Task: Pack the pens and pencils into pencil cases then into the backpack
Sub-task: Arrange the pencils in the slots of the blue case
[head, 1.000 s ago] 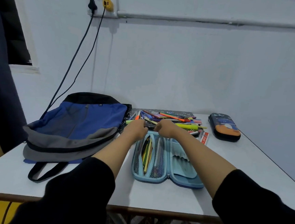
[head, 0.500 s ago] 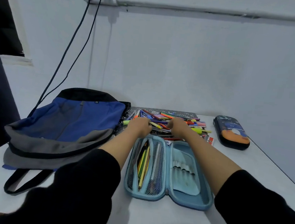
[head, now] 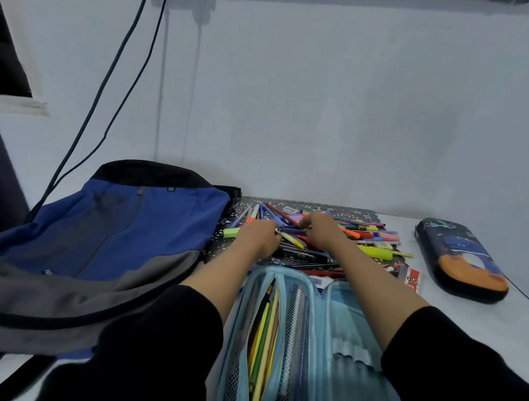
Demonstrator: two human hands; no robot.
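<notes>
On the worktop (head: 485, 328) the backpack (head: 119, 235) lies flat at left, likely kept for last. The blue case (head: 341, 335) lies spread open nearest the person, some pencils (head: 266, 334) inside, ready for filling. A dark case (head: 462, 259) sits closed at right. The left hand (head: 260, 236) and right hand (head: 321, 231) dig into the pens (head: 371, 238) just beyond, fingers curled; I cannot tell whether they grip any.
</notes>
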